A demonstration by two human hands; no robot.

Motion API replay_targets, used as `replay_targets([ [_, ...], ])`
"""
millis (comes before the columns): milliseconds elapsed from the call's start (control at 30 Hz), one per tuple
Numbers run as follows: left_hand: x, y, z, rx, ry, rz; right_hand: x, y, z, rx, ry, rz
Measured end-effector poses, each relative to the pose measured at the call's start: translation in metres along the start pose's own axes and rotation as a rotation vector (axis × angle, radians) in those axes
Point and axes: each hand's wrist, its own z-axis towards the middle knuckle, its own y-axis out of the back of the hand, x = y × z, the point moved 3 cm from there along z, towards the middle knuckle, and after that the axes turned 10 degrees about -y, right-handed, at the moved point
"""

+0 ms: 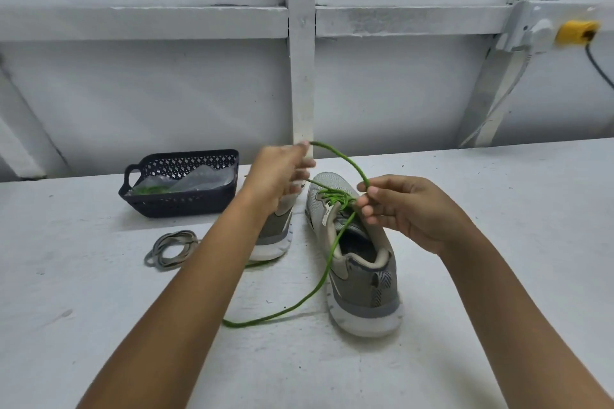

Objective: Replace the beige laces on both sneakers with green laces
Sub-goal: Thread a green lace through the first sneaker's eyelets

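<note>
The sneaker stands in the middle of the counter, toe toward the far edge. The green lace is already crossed through its front eyelets. One end goes up in an arc between the hands. The other end runs over the heel opening and lies loose on the counter toward the near edge.

The left hand holds the lace above the toe, its grip closed on it. The right hand pinches the same lace just above the tongue.

The second sneaker stands beside the first one, mostly hidden by the left arm, so I cannot tell how it is laced. The beige laces lie coiled to the left, near the basket at the far edge.

I think the risk now is an uneven pull. If the left hand draws too much, the loose end may slip out of its eyelet or the ends may become unequal. A hard pull could also drag or tip the sneaker, because no hand holds it. The lace could twist or miss an eyelet too.
</note>
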Motion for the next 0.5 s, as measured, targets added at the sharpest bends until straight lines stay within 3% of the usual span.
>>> replay_targets([
  [67,0.01,-0.01,-0.008,0.009,-0.111,0.355,-0.001,0.007,0.002,-0.143,0.04,-0.048],
  [133,0.019,-0.02,-0.02,-0.03,-0.238,0.519,-0.006,0.014,0.005,-0.29,0.061,-0.144],
  [267,0.039,-0.044,-0.042,0.069,-0.33,0.612,-0.02,0.019,0.007,-0.407,0.086,-0.107],
  [500,0.052,-0.055,-0.047,0.126,-0.258,0.745,-0.038,0.017,0.01,-0.477,0.185,-0.113],
])
